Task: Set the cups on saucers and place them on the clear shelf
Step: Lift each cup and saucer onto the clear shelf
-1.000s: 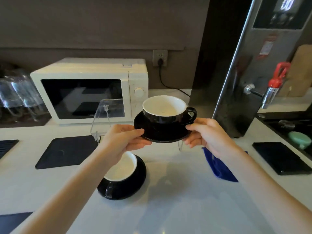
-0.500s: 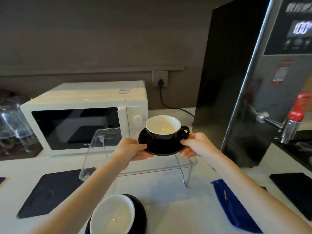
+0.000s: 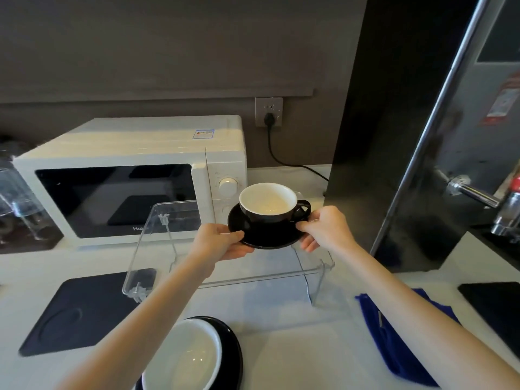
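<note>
A black cup with a white inside (image 3: 267, 202) stands on a black saucer (image 3: 264, 238). My left hand (image 3: 218, 243) grips the saucer's left rim and my right hand (image 3: 327, 228) grips its right rim, near the cup's handle. The saucer hangs over the right part of the clear shelf (image 3: 253, 278), at or just above its top; whether it touches is unclear. A second black cup, white inside (image 3: 183, 356), sits on its own black saucer (image 3: 233, 350) on the counter at the bottom, partly behind my left forearm.
A white microwave (image 3: 135, 170) stands behind the shelf on the left. A tall dark steel water boiler (image 3: 422, 136) with a tap rises on the right. Black mats (image 3: 76, 311) lie on the white counter, a blue cloth (image 3: 394, 342) lies front right, and glasses (image 3: 17, 204) stand far left.
Both hands have carried the cup and saucer forward, away from me, to over the clear shelf. The view has tilted up, so the second cup now sits at the bottom edge.
</note>
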{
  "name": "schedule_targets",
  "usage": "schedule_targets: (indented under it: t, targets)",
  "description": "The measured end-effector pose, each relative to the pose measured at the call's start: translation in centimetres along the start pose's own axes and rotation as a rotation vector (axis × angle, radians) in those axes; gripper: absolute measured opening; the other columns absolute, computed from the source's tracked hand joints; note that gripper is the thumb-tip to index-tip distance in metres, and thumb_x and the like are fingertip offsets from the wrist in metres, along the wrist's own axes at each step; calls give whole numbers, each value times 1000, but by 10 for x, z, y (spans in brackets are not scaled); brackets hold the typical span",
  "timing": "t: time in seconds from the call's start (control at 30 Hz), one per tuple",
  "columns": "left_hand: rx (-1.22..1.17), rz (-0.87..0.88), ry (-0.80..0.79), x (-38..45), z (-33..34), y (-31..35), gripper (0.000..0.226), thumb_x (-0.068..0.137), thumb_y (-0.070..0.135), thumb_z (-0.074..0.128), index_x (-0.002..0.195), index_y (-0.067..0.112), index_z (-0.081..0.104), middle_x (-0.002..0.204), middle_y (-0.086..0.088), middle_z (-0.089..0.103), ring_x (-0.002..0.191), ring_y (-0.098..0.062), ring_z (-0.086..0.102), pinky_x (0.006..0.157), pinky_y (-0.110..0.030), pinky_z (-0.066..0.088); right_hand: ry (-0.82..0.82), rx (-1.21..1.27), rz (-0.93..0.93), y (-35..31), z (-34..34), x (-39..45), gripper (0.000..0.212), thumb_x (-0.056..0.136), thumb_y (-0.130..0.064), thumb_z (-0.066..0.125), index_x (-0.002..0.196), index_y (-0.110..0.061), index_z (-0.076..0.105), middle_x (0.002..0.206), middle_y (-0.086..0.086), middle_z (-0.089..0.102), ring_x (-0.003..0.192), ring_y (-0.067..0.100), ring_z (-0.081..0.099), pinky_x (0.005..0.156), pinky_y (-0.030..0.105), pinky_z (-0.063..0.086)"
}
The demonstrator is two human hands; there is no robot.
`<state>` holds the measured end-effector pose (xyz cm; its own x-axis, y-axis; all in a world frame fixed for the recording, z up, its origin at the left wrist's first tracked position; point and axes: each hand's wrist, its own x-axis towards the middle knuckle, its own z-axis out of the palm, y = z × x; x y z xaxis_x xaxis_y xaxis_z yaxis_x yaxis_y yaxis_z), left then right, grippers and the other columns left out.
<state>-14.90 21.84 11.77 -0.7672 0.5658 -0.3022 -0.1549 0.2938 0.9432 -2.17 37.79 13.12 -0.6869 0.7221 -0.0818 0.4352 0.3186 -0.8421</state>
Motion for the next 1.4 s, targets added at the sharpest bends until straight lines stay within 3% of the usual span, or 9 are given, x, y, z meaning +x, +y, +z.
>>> schedule_targets:
  t: [0.27, 0.47, 0.63, 0.93, 1.07, 1.17, 1.27, 1.33, 1.4]
  targets:
    - [119, 64, 5, -17, -7, 1, 54, 90, 19, 55, 138, -1, 39, 71, -13, 70, 47, -13, 68, 51, -26, 59, -42, -53, 8, -5, -10, -12, 16, 85, -6, 56, 90, 7, 63, 68, 16, 68, 41, 14, 64, 43, 21, 55]
    - [372, 242, 27, -53, -31, 7, 27, 90, 18, 53, 109, 2, 63, 75, -7, 70, 57, -11, 68, 59, -21, 56, -104, -176, -94, -20, -24, -52, 12, 87, -17, 57, 91, -8, 65, 72, 9, 68, 59, 18, 66, 56, 28, 55]
    - [581, 398, 18, -91, -53, -13, 13, 91, 19, 50, 93, 17, 63, 75, 2, 69, 69, -12, 67, 67, -23, 49, -151, -259, -229, -21, -3, -100, 20, 87, -23, 55, 96, -9, 65, 80, 9, 72, 65, 21, 69, 64, 34, 56]
    - [833, 373, 278, -140, -106, -105, 22, 88, 15, 50, 87, 9, 71, 87, -6, 72, 83, -26, 64, 76, -37, 51, -313, -354, -231, 42, 84, -157, 21, 86, -31, 52, 91, -15, 65, 77, 3, 70, 74, 25, 67, 74, 36, 53]
    - [825, 269, 322, -143, -114, -148, 25, 90, 16, 49, 102, 5, 68, 101, -14, 67, 92, -31, 61, 79, -35, 46, -336, -270, -98, 72, 116, -158, 31, 85, -33, 54, 109, -14, 57, 85, 7, 69, 74, 25, 65, 72, 35, 53]
    - [804, 91, 337, -144, -115, -171, 34, 91, 24, 50, 114, 3, 62, 103, -17, 66, 94, -31, 59, 76, -30, 40, -364, -74, 47, 81, 134, -163, 26, 87, -26, 53, 108, -10, 51, 68, 11, 65, 52, 23, 61, 51, 31, 51]
    - [600, -34, 279, -144, -112, -185, 33, 91, 25, 51, 110, 2, 64, 82, -12, 69, 71, -25, 60, 70, -31, 48, -375, 163, 157, 81, 143, -167, 13, 90, -13, 50, 100, -5, 52, 63, 14, 62, 43, 23, 59, 42, 30, 52]
    - [362, -82, 246, -143, -109, -185, 29, 91, 18, 52, 106, -2, 65, 66, -8, 65, 51, -16, 61, 57, -25, 52, -394, 269, 208, 77, 147, -169, 11, 92, -8, 46, 101, -3, 50, 59, 17, 62, 39, 23, 59, 39, 30, 52]
    - [169, -128, 182, -147, -103, -182, 24, 91, 12, 52, 108, -4, 59, 67, -12, 64, 41, -8, 62, 48, -19, 54, -395, 304, 222, 73, 148, -172, 9, 92, -5, 45, 100, -2, 48, 57, 18, 62, 37, 20, 59, 38, 28, 53]
